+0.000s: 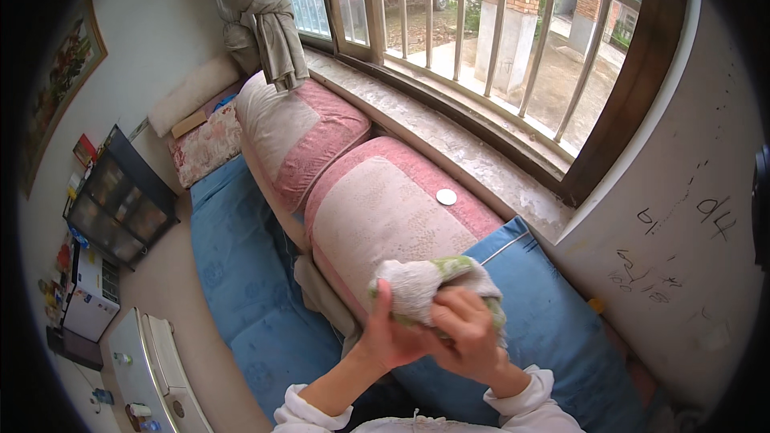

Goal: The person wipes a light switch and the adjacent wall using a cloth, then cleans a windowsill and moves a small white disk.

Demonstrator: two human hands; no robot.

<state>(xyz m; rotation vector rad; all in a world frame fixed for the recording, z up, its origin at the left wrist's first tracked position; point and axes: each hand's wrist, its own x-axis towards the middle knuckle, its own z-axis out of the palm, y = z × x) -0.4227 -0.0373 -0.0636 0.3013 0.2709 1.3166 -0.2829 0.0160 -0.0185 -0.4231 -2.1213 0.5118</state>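
Observation:
A white and green cloth (412,285), bunched up, is between my two hands in front of my body. My left hand (397,334) supports it from below on the left, its thumb up against the cloth. My right hand (466,325) grips the cloth's right part with bent fingers, close against the left hand. Under and beyond the cloth lie a pink and white sofa cushion (373,216) and a blue sofa cover (523,294). On the cushion's pink border rests a small round white disc (446,196).
A windowsill (433,126) with peeling paint runs behind the cushions, below a barred window. A knotted grey curtain (277,42) hangs over the far cushion. At left stand a low table (135,361), a white appliance (90,294) and a dark glass-door cabinet (120,204).

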